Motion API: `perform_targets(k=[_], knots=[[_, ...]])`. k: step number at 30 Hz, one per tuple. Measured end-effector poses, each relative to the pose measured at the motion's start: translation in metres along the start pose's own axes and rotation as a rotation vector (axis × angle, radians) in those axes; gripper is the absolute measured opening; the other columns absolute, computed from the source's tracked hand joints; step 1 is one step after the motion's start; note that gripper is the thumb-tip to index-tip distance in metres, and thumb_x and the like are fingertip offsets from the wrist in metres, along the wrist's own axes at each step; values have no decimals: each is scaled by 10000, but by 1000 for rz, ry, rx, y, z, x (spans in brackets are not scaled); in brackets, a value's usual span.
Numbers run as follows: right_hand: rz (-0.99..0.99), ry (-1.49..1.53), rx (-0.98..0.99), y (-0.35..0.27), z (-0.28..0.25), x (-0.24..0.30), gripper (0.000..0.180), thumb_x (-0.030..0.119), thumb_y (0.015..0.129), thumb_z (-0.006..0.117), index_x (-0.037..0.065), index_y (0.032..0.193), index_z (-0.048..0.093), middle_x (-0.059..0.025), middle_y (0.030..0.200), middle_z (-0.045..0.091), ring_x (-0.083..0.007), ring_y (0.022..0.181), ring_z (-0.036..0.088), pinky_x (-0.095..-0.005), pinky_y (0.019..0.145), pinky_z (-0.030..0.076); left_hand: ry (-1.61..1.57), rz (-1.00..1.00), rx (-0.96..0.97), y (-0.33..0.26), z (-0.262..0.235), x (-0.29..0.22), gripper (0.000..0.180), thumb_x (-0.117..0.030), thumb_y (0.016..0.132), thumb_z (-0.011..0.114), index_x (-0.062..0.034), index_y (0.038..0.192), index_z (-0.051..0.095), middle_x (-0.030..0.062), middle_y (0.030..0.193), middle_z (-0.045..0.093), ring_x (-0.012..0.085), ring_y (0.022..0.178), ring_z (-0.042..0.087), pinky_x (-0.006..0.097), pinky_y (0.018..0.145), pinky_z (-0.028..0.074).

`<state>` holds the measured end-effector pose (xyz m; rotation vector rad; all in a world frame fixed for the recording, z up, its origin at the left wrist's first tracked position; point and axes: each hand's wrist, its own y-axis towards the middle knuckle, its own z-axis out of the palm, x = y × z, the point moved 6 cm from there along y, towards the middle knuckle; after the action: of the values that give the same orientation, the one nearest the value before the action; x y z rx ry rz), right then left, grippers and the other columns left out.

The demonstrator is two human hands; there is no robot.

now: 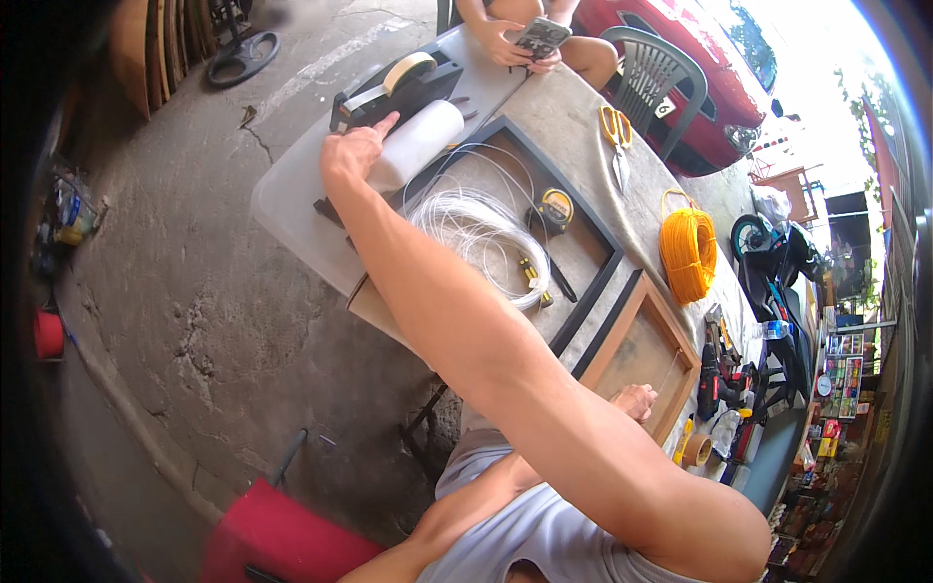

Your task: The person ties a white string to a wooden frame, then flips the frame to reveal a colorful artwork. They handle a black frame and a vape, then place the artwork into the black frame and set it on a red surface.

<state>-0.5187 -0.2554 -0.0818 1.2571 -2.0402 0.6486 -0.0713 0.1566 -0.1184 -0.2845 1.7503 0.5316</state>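
Black, box-shaped tape dispenser (416, 95) is sitting on the pale grey table (296, 199); my right hand (352, 155) is resting beside it, index finger extended, and I cannot tell its hold. I am judging this step as a reach; proceeding is calling for firm finger contact. Rightward, a smooth white cylindrical roll (423, 146), a loose clear-line coil (459, 222) and a brown wooden frame (666, 317) are lying; my left hand (634, 400) is resting over the frame, fingers curled, grasp unclear.

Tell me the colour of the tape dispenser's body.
The tape dispenser has a black body; it shows best in the head view, the only one.
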Motion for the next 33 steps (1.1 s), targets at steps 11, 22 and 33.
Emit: perform_targets(k=[11, 22, 33], knots=[[-333, 587, 468, -104, -158, -23, 285, 192, 819, 692, -23, 1004, 663, -153, 1136, 630, -188, 946, 630, -292, 770, 500, -70, -47, -84, -3, -2, 3, 46, -86, 781, 561, -48, 756, 564, 174, 811, 575, 385, 721, 588, 477, 643, 475], [281, 0, -810, -268, -516, -368, 390, 34, 776, 699, 22, 1154, 604, -100, 967, 668, -169, 902, 637, -308, 797, 522, 99, 36, -48, 3, -8, -1, 154, -189, 818, 567, -41, 819, 607, 182, 842, 611, 371, 785, 615, 456, 699, 498], [256, 224, -886, -340, -452, -441, 425, -4, 748, 729, 24, 1150, 594, -75, 803, 658, -129, 709, 658, -266, 648, 547, -4, -334, 199, 11, -14, 0, 199, -190, 817, 578, -16, 885, 644, 140, 777, 659, 236, 668, 650, 342, 611, 527]])
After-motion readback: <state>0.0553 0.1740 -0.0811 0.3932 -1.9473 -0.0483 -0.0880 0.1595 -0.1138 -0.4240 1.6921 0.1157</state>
